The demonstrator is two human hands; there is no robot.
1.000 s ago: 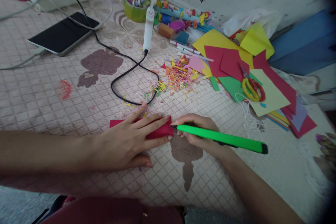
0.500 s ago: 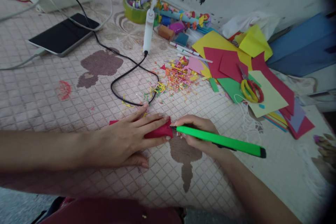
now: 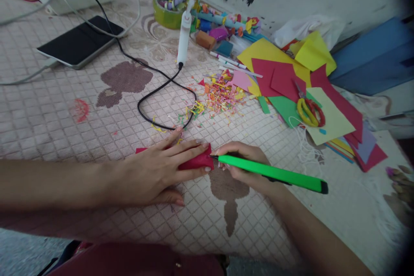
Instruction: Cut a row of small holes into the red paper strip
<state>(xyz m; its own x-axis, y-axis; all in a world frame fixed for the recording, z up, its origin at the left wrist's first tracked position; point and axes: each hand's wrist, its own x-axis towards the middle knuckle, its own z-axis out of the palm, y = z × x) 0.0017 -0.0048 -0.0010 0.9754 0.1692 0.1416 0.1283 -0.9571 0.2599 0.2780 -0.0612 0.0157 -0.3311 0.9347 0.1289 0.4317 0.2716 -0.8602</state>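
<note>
Red paper, or a thin sheet like it, forms a narrow strip (image 3: 196,163) that lies on the quilted-looking tablecloth (image 3: 106,142) directly under the person's left hand (image 3: 155,174). That hand is flat, palm down, its fingers spread across the strip and pressing on it; the strip's left end peeps out behind the knuckles, and its right end shows between and past the fingertips. The right hand (image 3: 250,153) is closed around a green pen (image 3: 274,173), held low and slanting, its dark point at the strip's right end; whether the point touches or hovers just over the surface, I cannot tell.

Just beyond the strip runs a loop of black cord (image 3: 138,105), joined to a white handheld device (image 3: 184,39) farther off. Beyond the strip and slightly to its right is a scatter of tiny coloured clippings (image 3: 221,95). Well to the right of the strip, scissors (image 3: 307,112) with yellow and red handles rest on a pale yellow sheet (image 3: 333,127), with tangled white string (image 3: 302,146) on their near side. A dark-screened tablet (image 3: 80,43) lies beyond the strip and to its left.
</note>
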